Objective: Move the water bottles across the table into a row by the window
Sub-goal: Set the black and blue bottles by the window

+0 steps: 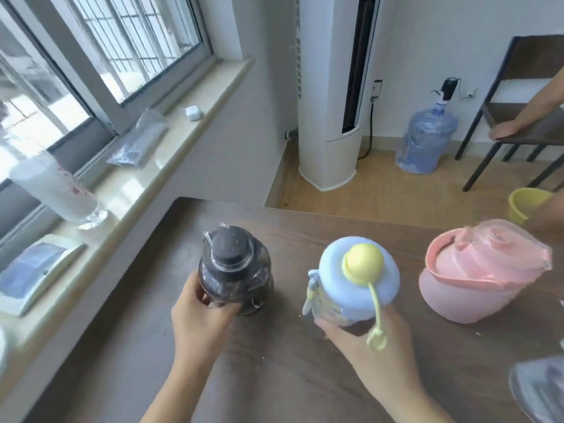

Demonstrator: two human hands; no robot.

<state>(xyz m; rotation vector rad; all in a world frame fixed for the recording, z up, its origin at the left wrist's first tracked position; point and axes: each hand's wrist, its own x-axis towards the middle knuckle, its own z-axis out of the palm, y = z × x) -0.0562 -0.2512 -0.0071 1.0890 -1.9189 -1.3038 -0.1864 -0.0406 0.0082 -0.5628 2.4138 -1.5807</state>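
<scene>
Three water bottles are on or over the dark wooden table (290, 377). My left hand (203, 312) grips the near side of a dark bottle with a black cap (233, 264), closest to the window. My right hand (363, 337) holds a blue bottle with a yellow knob and strap (358, 279) from below; the bottle looks tilted. A pink bottle (479, 273) stands to the right with no hand on it.
The windowsill (128, 190) on the left carries a white cylinder (58, 190), a plastic bag and a flat box. Another person's hand (508, 129) rests on a chair at the far right. A yellow bucket (526, 204) and a water jug (427, 138) stand on the floor.
</scene>
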